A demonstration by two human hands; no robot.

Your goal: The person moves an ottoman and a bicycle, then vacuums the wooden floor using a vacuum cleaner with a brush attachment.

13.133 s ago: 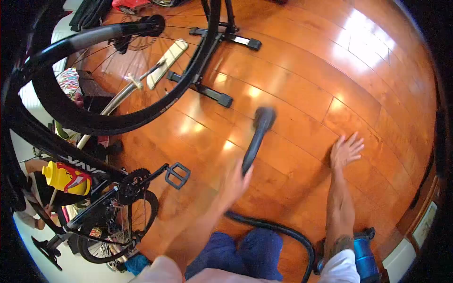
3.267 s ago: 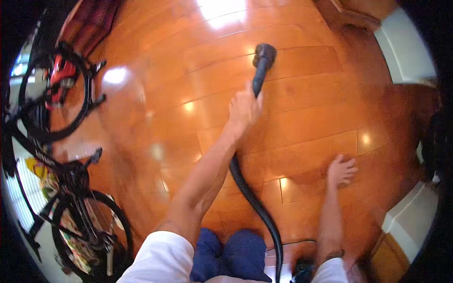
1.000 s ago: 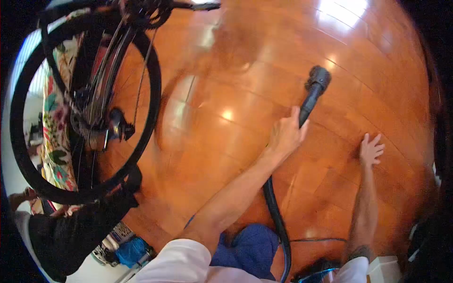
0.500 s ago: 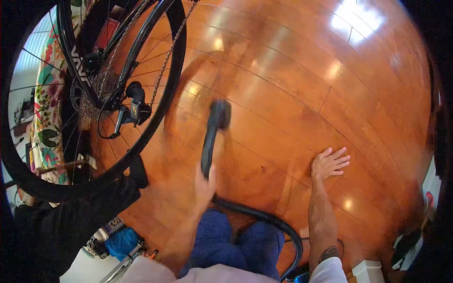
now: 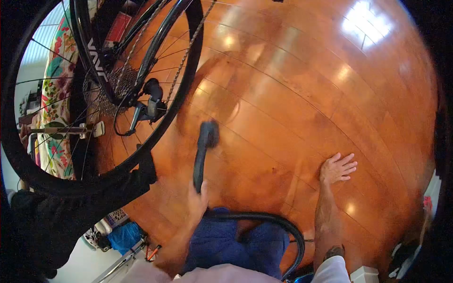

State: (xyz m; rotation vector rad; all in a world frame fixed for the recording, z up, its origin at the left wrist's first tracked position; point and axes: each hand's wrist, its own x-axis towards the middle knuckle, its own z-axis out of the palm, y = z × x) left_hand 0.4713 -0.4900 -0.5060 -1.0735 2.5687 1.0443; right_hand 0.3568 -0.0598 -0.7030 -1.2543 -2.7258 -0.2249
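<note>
My left hand (image 5: 197, 200) is wrapped round the black handle of a vacuum cleaner wand (image 5: 200, 162). Its dark brush head (image 5: 209, 134) points away from me over the wooden floor (image 5: 264, 122); blur hides whether it touches the boards. From the hand end a black vacuum hose (image 5: 264, 216) curves across my lap and down to the right. My right hand (image 5: 338, 168) lies flat on the floor with its fingers spread, holding nothing.
A bicycle's rear wheel (image 5: 192, 61) stands close on the left, with its chain and rear derailleur (image 5: 153, 106). Behind it is a floral cloth (image 5: 57, 151). A blue bundle (image 5: 125, 238) lies at lower left, and a white post base (image 5: 364, 274) is at lower right.
My left hand has drawn the vacuum wand back towards me and slightly left. The whole view has shifted a little, while my right hand stays flat on the floor.
</note>
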